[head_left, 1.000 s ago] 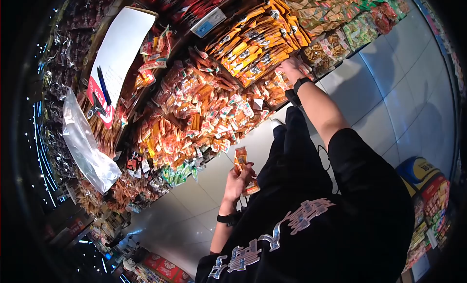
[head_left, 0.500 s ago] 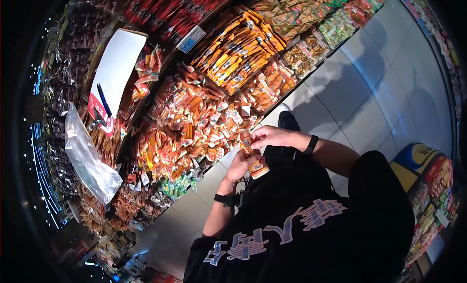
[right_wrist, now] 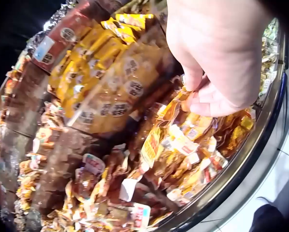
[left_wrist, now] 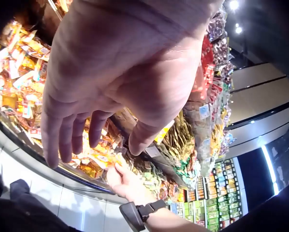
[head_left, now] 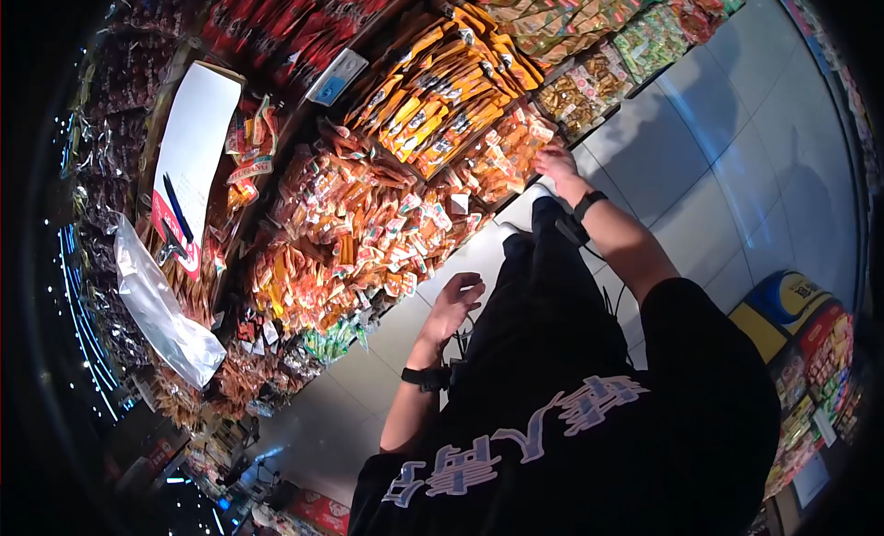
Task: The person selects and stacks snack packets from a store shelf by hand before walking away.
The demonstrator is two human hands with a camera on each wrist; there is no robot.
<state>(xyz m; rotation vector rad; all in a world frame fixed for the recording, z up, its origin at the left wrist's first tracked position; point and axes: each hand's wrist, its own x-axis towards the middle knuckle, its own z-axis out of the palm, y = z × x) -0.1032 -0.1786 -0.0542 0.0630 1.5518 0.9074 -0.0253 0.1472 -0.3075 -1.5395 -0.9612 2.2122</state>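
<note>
My right hand is over the snack bin at the floor-side edge of the display. In the right wrist view its thumb and fingertips pinch the upper end of a long orange-yellow snack packet, which lies over other small packets. In the head view the same hand is at the bin's outer corner. My left hand hangs in front of the body with nothing in it, fingers loosely bent. Up close in the left wrist view, the left palm shows bare.
Yellow-orange packets stand in rows behind the bin. Loose reddish packets heap to the left. A paper sheet with a pen and a clear plastic bag lie on the display. A metal rim edges the bin above tiled floor.
My left hand held snack packets earlier and is now empty. The right hand came from the bin to those packets, then went back out to the bin.
</note>
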